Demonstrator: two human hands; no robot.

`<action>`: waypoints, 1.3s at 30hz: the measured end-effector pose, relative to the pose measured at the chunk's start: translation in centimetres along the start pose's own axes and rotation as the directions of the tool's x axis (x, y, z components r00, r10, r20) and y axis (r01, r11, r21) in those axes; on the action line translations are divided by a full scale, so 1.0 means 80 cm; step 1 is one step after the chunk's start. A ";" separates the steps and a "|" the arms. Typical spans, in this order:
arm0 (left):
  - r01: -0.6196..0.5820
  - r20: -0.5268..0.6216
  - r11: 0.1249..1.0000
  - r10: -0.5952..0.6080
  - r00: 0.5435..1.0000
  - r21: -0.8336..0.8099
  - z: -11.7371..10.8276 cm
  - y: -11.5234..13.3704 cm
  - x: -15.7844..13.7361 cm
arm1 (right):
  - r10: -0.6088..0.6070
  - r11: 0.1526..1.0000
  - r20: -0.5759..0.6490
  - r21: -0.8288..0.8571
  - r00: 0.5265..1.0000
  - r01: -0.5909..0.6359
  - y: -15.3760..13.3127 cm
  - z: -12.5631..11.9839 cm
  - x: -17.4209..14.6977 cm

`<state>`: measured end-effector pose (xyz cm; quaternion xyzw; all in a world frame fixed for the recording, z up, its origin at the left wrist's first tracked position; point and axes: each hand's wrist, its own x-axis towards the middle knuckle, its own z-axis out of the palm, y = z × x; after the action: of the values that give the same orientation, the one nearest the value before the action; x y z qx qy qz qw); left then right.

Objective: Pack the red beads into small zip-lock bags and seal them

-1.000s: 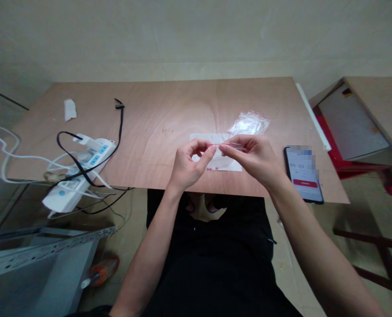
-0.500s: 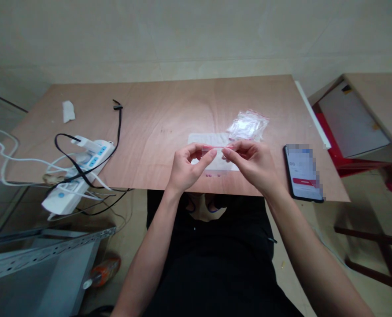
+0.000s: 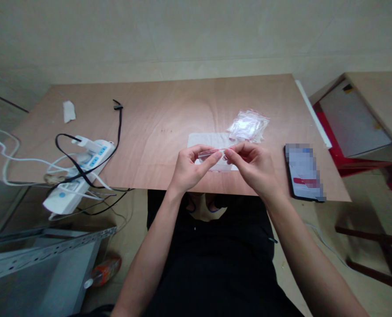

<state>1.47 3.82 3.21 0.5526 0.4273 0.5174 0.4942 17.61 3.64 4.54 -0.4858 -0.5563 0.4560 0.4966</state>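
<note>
Between my two hands, low over the front part of the table, is a small clear zip bag [image 3: 222, 167] with a reddish strip along its top. My left hand [image 3: 191, 169] pinches the strip from the left between thumb and fingers. From the right, my right hand [image 3: 255, 166] pinches the same edge, its fingertips almost meeting the left thumb. Small reddish bits show faintly near the bag's lower edge. Under the hands lies a white sheet [image 3: 196, 139], partly covered. Just beyond my right hand is a pile of clear zip bags [image 3: 248, 127].
A phone [image 3: 303, 171] lies right of my right arm on the wooden table [image 3: 156, 119]. At the left, a white power strip [image 3: 95, 160] carries tangled cables, and a black cable [image 3: 119, 127] reaches toward the back. A scrap of white paper [image 3: 68, 111] lies at the back left.
The bag's top strip, stretched straight between both hands before, now slants, with its left end showing above my left thumb. My left thumb has shifted right, nearer the right fingertips.
</note>
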 end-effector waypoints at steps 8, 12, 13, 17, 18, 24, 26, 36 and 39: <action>-0.053 -0.063 0.995 0.059 0.996 0.082 -0.002 0.003 0.001 | -0.007 0.995 0.061 0.102 0.998 0.001 0.014 0.014 -0.001; 0.004 -0.067 1.000 -0.004 0.998 0.000 -0.003 0.000 0.000 | -0.024 0.997 -0.030 0.068 0.999 0.026 0.010 0.014 -0.003; 0.008 -0.088 1.000 -0.008 0.996 -0.001 -0.003 -0.001 -0.001 | -0.034 0.998 -0.050 0.055 0.998 0.037 0.009 0.013 -0.003; -0.004 -0.166 0.999 0.012 0.986 0.053 -0.010 -0.005 -0.004 | -0.054 0.998 -0.004 0.033 0.999 0.054 0.010 0.012 -0.002; 0.001 -0.159 0.998 0.009 0.987 0.058 -0.012 -0.004 -0.005 | -0.047 0.998 0.027 0.037 0.999 0.046 0.010 0.012 -0.002; 0.085 -0.042 0.995 -0.083 0.996 0.046 -0.019 0.010 -0.004 | -0.040 0.999 0.166 -0.007 0.985 0.041 -0.006 0.006 0.006; 0.099 -0.087 0.993 -0.093 0.992 0.065 -0.020 0.013 -0.005 | -0.037 0.999 0.131 -0.026 0.991 0.041 -0.008 -0.006 0.022; 0.138 -0.299 0.989 -0.115 0.947 0.056 -0.051 0.006 -0.019 | 0.019 0.521 -0.220 -0.831 0.975 -0.197 0.065 -0.107 0.163; 0.154 -0.304 0.986 -0.128 0.944 0.063 -0.058 0.005 -0.021 | 0.087 0.355 -0.131 -0.922 0.988 -0.154 0.072 -0.115 0.180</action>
<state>-3.32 2.58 3.25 0.4567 0.5575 0.5396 0.4352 26.79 18.78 1.25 -0.7335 -0.6641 0.0840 0.1179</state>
